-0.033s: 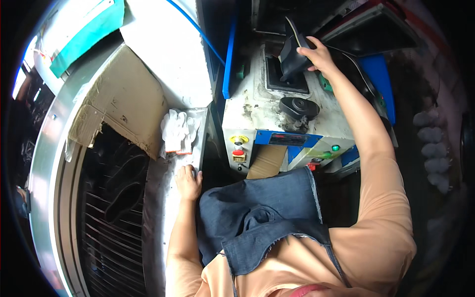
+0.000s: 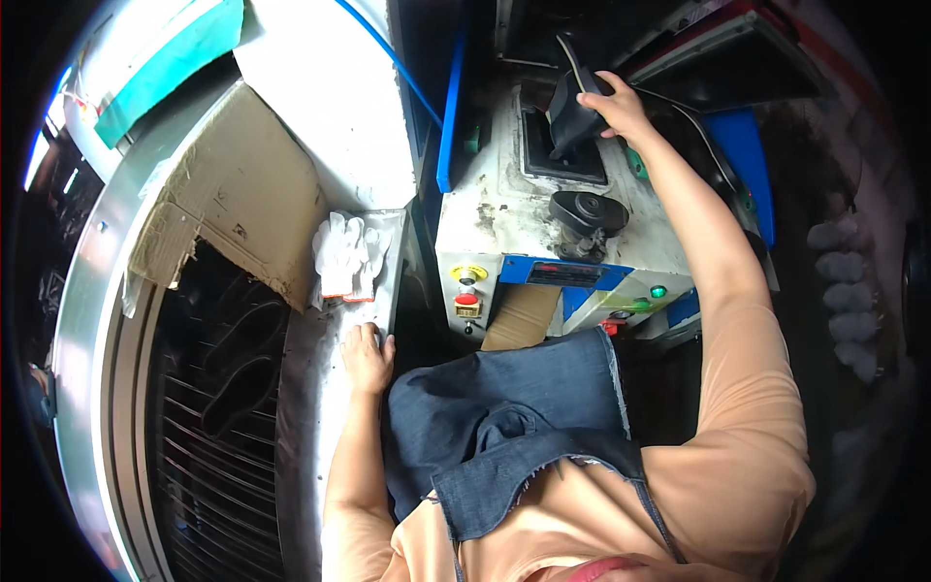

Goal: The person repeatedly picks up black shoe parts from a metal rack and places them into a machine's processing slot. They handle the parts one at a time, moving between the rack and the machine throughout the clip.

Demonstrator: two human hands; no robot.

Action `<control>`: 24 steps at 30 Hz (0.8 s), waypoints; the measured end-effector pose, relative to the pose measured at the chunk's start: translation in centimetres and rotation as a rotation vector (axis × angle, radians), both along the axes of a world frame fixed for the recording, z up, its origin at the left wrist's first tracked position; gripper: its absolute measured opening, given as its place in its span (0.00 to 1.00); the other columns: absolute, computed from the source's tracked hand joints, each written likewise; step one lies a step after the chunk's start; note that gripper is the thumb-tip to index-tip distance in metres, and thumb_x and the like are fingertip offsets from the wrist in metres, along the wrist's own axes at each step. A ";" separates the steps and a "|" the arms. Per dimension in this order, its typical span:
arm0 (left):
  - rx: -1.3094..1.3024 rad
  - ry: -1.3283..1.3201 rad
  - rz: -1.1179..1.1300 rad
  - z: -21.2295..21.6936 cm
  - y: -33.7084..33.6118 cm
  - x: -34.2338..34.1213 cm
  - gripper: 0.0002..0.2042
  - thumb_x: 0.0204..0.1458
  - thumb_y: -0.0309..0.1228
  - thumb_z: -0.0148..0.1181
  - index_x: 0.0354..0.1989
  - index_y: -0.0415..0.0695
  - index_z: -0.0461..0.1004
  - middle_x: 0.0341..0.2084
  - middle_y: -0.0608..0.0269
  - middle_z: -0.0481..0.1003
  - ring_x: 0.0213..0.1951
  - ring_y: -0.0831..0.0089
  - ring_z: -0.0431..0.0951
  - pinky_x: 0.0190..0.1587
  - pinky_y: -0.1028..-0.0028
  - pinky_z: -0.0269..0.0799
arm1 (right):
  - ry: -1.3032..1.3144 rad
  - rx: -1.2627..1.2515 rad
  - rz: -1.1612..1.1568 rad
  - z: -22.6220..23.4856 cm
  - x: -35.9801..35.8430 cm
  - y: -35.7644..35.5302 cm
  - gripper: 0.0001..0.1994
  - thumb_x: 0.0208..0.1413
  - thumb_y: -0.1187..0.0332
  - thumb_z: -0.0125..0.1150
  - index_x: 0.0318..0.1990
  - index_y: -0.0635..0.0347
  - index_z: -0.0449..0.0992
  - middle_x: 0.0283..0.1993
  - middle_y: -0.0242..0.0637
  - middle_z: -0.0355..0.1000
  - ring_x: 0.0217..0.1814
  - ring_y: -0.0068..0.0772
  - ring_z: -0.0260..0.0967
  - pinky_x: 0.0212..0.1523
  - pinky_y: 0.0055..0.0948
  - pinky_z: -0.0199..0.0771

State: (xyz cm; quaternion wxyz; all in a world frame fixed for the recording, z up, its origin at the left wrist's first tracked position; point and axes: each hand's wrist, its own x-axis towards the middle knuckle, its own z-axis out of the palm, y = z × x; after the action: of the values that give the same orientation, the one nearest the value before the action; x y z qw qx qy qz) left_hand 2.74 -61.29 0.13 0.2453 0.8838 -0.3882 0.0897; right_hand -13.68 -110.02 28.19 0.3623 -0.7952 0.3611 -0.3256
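Note:
My right hand (image 2: 609, 105) reaches far forward and is closed on a black shaped piece (image 2: 572, 121) that stands in a dark recess on top of a white and blue machine (image 2: 495, 218). Just below that recess, a round black part (image 2: 587, 210) sits on the machine's top. My left hand (image 2: 367, 355) rests low on a metal ledge (image 2: 388, 281), with its fingers curled over the ledge's edge. A pair of white work gloves (image 2: 349, 254) lies on the ledge just beyond this hand. Blue denim cloth (image 2: 514, 417) covers my lap.
The machine's front carries a yellow button (image 2: 468, 274), a red button (image 2: 467, 307) and a green light (image 2: 658, 291). On the left, a curved metal rack (image 2: 218, 427) holds dark sole-like shapes, partly under a torn cardboard sheet (image 2: 242, 194). A blue hose (image 2: 388, 53) runs above.

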 end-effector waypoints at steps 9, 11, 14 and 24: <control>0.010 0.031 0.034 0.5 0.4 0.2 0.12 0.50 0.34 0.65 0.39 0.44 0.71 0.35 0.55 0.71 0.42 0.55 0.72 0.46 0.58 0.64 | 0.537 -0.098 -0.094 -2.6 4.3 1.6 0.45 0.42 0.51 0.72 0.71 0.47 0.59 0.63 0.48 0.68 0.63 0.41 0.67 0.34 0.31 0.86; 0.013 0.032 0.032 0.7 0.3 0.1 0.12 0.50 0.34 0.65 0.39 0.44 0.71 0.35 0.55 0.71 0.42 0.55 0.72 0.46 0.58 0.64 | 0.535 -0.075 -0.132 -2.8 4.4 1.2 0.46 0.43 0.50 0.71 0.71 0.47 0.59 0.63 0.46 0.69 0.63 0.40 0.68 0.34 0.31 0.86; 0.015 0.033 0.024 0.8 0.2 0.1 0.12 0.50 0.34 0.65 0.39 0.44 0.71 0.35 0.55 0.71 0.42 0.55 0.72 0.46 0.58 0.64 | 0.550 -0.055 -0.164 -2.6 4.6 1.0 0.46 0.43 0.49 0.70 0.72 0.47 0.58 0.65 0.43 0.67 0.67 0.39 0.63 0.34 0.31 0.85; 0.008 0.041 0.030 0.4 0.3 0.3 0.13 0.50 0.35 0.65 0.40 0.44 0.71 0.36 0.55 0.72 0.43 0.55 0.72 0.47 0.58 0.64 | 0.568 -0.046 -0.186 -2.4 4.8 2.6 0.49 0.46 0.48 0.69 0.75 0.45 0.50 0.74 0.53 0.49 0.74 0.47 0.52 0.48 0.40 0.81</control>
State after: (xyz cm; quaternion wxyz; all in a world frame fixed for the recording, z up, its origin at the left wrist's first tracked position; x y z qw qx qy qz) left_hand 2.99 -60.97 0.53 0.2485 0.8922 -0.3699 0.0736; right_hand -8.91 -107.43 25.83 0.1971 -0.8261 0.5118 -0.1299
